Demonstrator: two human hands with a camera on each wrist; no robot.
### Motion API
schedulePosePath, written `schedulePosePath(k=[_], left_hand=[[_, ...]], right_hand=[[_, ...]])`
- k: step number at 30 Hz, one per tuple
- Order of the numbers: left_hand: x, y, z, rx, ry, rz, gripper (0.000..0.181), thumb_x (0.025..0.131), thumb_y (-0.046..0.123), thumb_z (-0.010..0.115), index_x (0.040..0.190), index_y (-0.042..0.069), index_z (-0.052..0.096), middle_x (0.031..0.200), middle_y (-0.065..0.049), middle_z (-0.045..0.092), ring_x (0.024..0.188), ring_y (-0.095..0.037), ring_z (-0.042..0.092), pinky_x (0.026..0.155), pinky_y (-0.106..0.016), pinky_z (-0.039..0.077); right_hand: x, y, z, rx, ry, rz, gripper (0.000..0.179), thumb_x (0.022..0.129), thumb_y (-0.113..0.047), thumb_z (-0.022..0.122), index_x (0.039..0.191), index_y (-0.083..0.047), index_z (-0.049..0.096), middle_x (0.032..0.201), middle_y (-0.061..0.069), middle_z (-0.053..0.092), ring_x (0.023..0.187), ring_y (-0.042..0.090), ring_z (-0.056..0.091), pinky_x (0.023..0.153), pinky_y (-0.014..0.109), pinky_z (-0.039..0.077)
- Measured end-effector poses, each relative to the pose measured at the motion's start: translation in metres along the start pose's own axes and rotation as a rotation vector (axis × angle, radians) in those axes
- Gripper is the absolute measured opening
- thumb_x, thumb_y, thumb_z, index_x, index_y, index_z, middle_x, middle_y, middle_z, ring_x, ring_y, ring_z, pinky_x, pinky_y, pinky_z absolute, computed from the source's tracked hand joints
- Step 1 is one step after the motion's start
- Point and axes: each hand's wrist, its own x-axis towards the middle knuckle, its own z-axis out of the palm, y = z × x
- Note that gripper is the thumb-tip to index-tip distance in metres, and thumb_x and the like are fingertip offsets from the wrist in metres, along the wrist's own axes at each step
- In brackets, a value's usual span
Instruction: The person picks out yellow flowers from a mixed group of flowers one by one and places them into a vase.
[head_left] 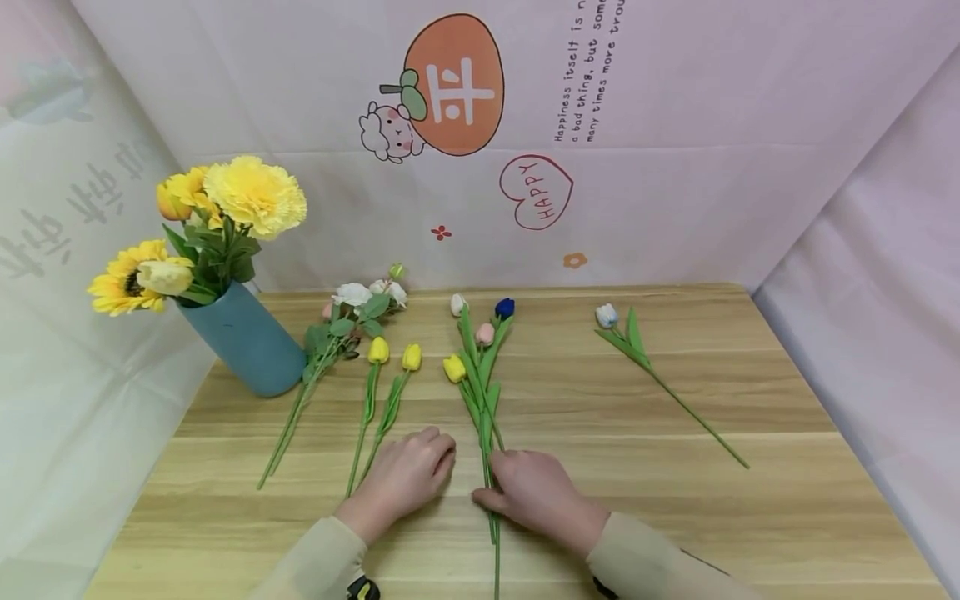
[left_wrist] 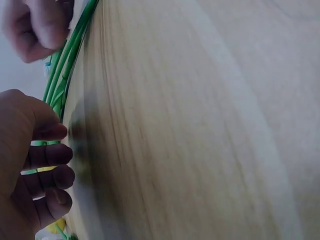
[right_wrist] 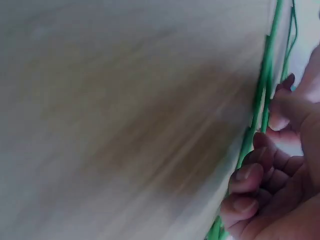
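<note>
A loose bunch of artificial tulips in white, navy, pink and yellow [head_left: 454,368] lies on the table, stems toward me. My right hand [head_left: 536,496] is at the green stems [right_wrist: 262,85], thumb across them and curled fingers at their right side, pinching them between thumb and fingertips. My left hand [head_left: 408,471] hovers left of the bunch with its fingers [left_wrist: 55,155] loosely bent and nothing in them. Two yellow tulips [head_left: 412,357] lie beside that hand, their stems partly behind it.
A blue vase [head_left: 247,342] with yellow flowers stands tilted at the left. White roses [head_left: 352,294] with long stems lie next to it. One pale blue-and-white tulip [head_left: 607,316] lies apart on the right. Printed cloth [head_left: 660,208] hangs behind the wooden table [head_left: 637,517].
</note>
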Motion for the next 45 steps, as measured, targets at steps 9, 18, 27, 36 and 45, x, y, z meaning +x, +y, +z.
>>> schedulePosePath(k=[9,18,27,36,45], left_hand=[[-0.001,0.001,-0.003,-0.005,0.012,-0.024,0.006,0.096,0.021,0.069,0.092,0.018,0.072,0.076,0.007,0.058,0.06,-0.008,0.056,0.047,-0.025,0.042],[0.002,0.023,0.0,-0.074,-0.015,0.165,0.027,0.1,0.027,0.065,0.125,0.019,0.07,0.091,0.006,0.065,0.07,-0.008,0.063,0.05,-0.023,0.048],[0.002,0.029,0.006,-0.016,-0.057,0.279,0.027,0.101,0.036,0.065,0.125,0.027,0.073,0.087,0.008,0.055,0.062,-0.002,0.047,0.045,-0.018,0.032],[-0.001,0.021,0.001,0.01,-0.102,0.24,0.032,0.102,0.031,0.064,0.131,0.023,0.07,0.093,0.006,0.061,0.063,-0.002,0.05,0.046,-0.02,0.037],[-0.002,0.006,-0.002,0.035,0.017,0.18,0.008,0.094,0.026,0.074,0.097,0.018,0.076,0.084,0.008,0.059,0.065,-0.006,0.059,0.049,-0.019,0.045]], right_hand=[[0.008,-0.001,0.0,0.105,0.048,0.16,0.03,0.085,-0.011,0.068,0.065,-0.018,0.047,0.054,-0.008,0.041,0.047,0.004,0.035,0.042,0.022,0.03],[0.01,0.015,-0.037,0.167,0.101,0.217,0.022,0.087,-0.009,0.065,0.072,-0.018,0.053,0.058,-0.01,0.046,0.049,0.004,0.04,0.045,0.021,0.033],[0.002,0.047,-0.058,0.196,0.043,0.31,0.018,0.091,-0.008,0.062,0.075,-0.016,0.056,0.062,-0.006,0.049,0.053,0.008,0.043,0.049,0.023,0.034],[-0.012,0.071,-0.051,0.103,0.048,0.298,0.02,0.089,-0.008,0.065,0.074,-0.017,0.055,0.062,-0.006,0.048,0.055,0.008,0.042,0.05,0.023,0.035],[-0.021,0.083,-0.032,-0.048,0.094,0.222,0.028,0.091,-0.017,0.073,0.071,-0.019,0.053,0.06,-0.01,0.045,0.053,0.006,0.039,0.048,0.024,0.035]])
